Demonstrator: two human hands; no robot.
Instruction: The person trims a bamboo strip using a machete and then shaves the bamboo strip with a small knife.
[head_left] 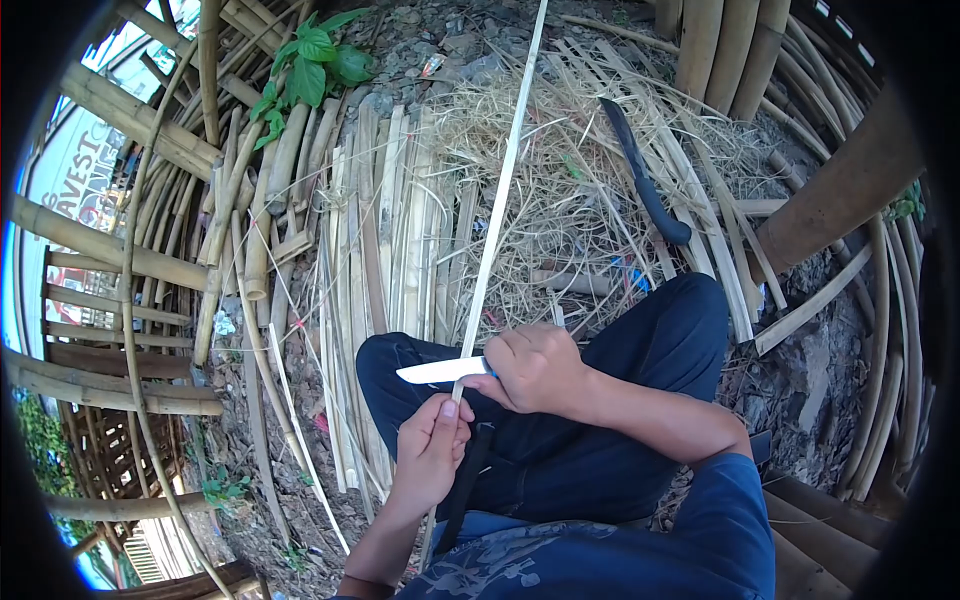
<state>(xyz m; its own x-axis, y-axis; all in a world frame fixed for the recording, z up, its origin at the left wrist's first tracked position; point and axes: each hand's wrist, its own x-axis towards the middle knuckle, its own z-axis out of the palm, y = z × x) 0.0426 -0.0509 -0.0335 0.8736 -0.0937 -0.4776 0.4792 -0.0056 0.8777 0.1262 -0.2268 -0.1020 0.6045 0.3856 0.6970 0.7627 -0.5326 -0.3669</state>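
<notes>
The left hand (433, 448) comes up from the lower edge with its forearm rising steeply. Its fingers are curled closed around the lower part of a long, thin bamboo strip (508, 165), the thumb laid on top and pointing away from the body. The right hand (535, 368) is just beyond it and a little to the right, back of the hand upward, wrist fairly straight, its forearm reaching in from the right with the elbow bent. It is clenched around the handle of a knife (432, 372), most of the handle hidden by the fingers; the thumb stretches leftward beneath the blade, close to the strip. The blade points left, lying across the strip just above the left thumb.

The strip runs forward from the hands, leaning slightly right, up to the top edge. Beneath the hands are the person's folded legs (655, 345) in dark trousers. Past the knees, a heap of bamboo shavings (540, 225) covers the ground, and a machete (642, 172) with a dark blade and handle lies on its right part, handle toward the person. Split bamboo slats (405, 260) lie left of the heap. Farther out stand a leafy green plant (312, 62), bamboo poles (150, 125) at left and a thick post (845, 190) at right.
</notes>
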